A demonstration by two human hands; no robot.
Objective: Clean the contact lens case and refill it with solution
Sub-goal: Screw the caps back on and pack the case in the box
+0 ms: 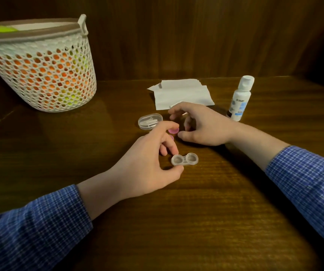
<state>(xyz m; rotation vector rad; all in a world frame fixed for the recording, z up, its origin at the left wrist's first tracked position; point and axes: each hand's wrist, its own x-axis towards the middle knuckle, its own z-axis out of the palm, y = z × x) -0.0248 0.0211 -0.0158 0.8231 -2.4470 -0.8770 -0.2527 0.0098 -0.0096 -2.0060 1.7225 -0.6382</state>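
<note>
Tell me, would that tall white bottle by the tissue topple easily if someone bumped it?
Probably yes: the solution bottle stands upright, tall over a narrow base on the smooth wooden table. It looks like light plastic, so a knock from the right hand nearby might tip it. Once down, its rounded body would likely roll.

Desk layout, near to far

Lens case (184, 159) sits on the table (206, 212) nearest me, a cap (173, 131) just behind it, the small lidded box (150, 121) left of that, tissues (182, 93) further back, solution bottle (240, 98) right, basket (43, 71) far left.
</note>
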